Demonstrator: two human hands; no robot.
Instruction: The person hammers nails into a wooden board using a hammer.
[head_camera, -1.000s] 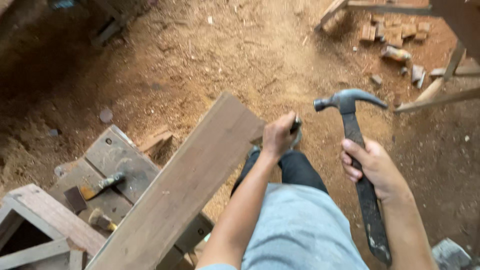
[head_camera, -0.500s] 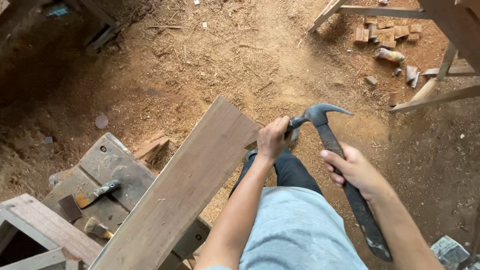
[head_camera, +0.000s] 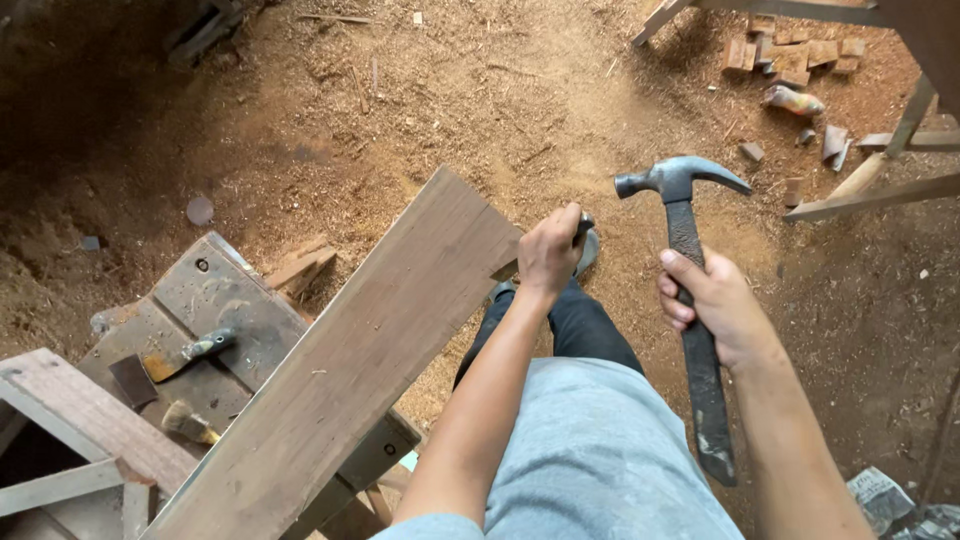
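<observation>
Head camera, looking straight down: the long grey-brown plank (head_camera: 345, 370) runs diagonally from the lower left up to its far end, which sits just beside and to the left of the left hand (head_camera: 548, 252). That hand is closed into a fist at the plank's end corner, gripping a small dark object whose tip pokes out past the knuckles; what it is cannot be told, and whether the fist actually presses the wood is unclear, though it is right against the edge. To the right of it, a short way off, the right hand (head_camera: 718, 305) is wrapped fully round the dark handle of a claw hammer (head_camera: 688, 260), fingers curled tight about midway up the shaft, with the steel head above the hand and its striking face pointing left toward the left fist, claw to the right. Below both hands lie the person's grey shorts and dark trouser leg. Left of the plank, a low workbench (head_camera: 215, 290) carries a scraper (head_camera: 185, 355) and a brush (head_camera: 190, 425). Compared with half a second ago, the hammer head has come away from the left fist: then it was touching or nearly touching the fist, now there is a clear gap of bare sawdust ground between them, and the left hand has stayed at the plank's corner.
</observation>
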